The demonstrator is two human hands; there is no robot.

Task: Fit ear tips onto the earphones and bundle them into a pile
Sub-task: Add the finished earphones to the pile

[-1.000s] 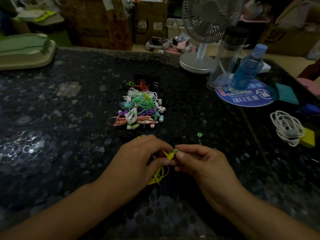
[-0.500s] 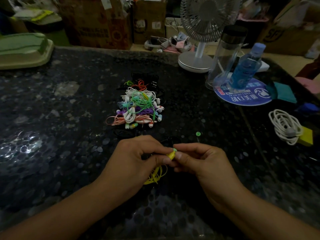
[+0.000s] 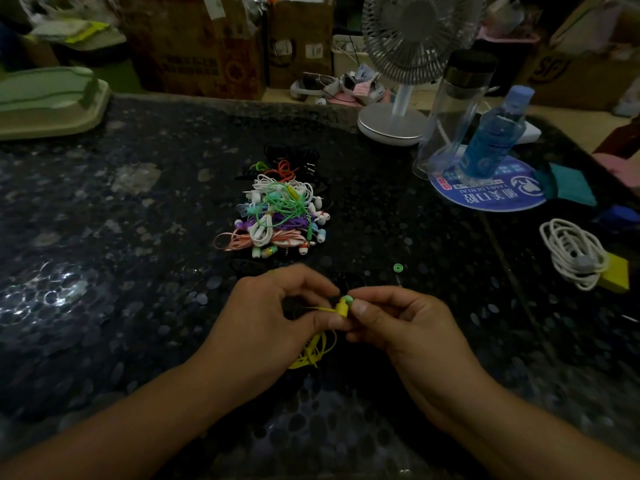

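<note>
A yellow earphone bud (image 3: 342, 308) stands between both hands, with a green ear tip (image 3: 347, 300) on its top end. My left hand (image 3: 277, 317) pinches the bud from the left, and its yellow cable (image 3: 313, 351) hangs in loops under the palm. My right hand (image 3: 398, 323) pinches the bud and tip from the right with thumb and forefinger. A pile of bundled earphones (image 3: 280, 213) in white, green, purple and pink lies on the dark table beyond the hands. One loose green ear tip (image 3: 398, 268) lies on the table just ahead of my right hand.
A desk fan (image 3: 403, 64), a clear tumbler (image 3: 453, 109) and a blue bottle (image 3: 495, 133) on a round blue mat (image 3: 491, 199) stand at the back right. A coiled white cable (image 3: 571, 252) lies at the right; a green tray (image 3: 48, 102) at the back left.
The bud has turned more upright between my fingers and the green tip now sits squarely on its end. Both hands stayed in the same spot.
</note>
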